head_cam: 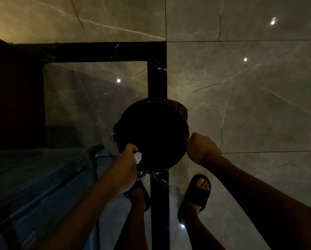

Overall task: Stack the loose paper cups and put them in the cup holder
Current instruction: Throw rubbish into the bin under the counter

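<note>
Both hands' fingers curled on the rim of a dark bin (152, 134), left hand (127, 159) perhaps also around crumpled white paper (137, 157), right hand (201, 147) opposite.

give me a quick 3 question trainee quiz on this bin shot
1. True or false: both hands are at the rim of the black-lined bin.
2. Which hand also holds a crumpled white scrap? A) left hand B) right hand C) neither
3. Fill in: on the floor below the bin, the person's feet wear dark ____.

Key: 1 true; 2 A; 3 sandals. No paper cups or cup holder can be made out in this dim head view, and the inside of the bin is too dark to read.
</note>
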`<state>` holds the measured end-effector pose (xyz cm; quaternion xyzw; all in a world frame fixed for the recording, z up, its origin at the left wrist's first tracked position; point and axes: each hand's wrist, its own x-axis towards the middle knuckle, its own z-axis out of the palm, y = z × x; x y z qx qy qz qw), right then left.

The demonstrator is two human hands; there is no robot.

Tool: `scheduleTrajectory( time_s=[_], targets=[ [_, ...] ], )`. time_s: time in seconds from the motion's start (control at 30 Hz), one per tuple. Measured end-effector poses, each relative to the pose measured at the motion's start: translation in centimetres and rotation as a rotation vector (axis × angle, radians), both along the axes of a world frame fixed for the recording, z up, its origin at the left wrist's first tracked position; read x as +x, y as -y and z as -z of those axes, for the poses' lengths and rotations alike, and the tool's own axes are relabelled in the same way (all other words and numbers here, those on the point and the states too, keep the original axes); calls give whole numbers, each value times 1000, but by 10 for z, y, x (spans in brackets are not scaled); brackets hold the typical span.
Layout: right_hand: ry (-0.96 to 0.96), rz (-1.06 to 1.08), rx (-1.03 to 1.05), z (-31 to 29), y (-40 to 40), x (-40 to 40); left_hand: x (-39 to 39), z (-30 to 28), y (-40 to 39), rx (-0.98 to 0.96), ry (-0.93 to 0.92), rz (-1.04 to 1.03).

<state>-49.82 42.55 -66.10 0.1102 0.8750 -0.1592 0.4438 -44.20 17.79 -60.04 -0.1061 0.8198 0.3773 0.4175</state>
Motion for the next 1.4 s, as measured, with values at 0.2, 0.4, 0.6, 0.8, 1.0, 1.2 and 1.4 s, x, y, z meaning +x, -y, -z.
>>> scheduleTrajectory(
  time_s=[0.2,0.4,0.6,0.8,1.0,1.2,1.4],
  targets=[
    [-48,-58,-91,6,-4,2,-12,22,-13,-97,-79,-108],
    [-139,-37,-98,12,-4,10,-35,50,-26,-219,-106,-91],
    [-175,-90,-116,13,-7,12,-50,61,-34,-371,-119,-222],
    [-124,-30,-111,9,-5,10,-39,52,-41,-117,236,201],
    [-117,-85,-91,3,-4,3,-18,32,-25,-133,-117,241],
    [-119,-89,-165,1,-6,-1,-6,31,14,-384,-276,402],
    [-378,33,-84,-9,-11,-1,-13,42,31,-379,-219,428]
  ],
)
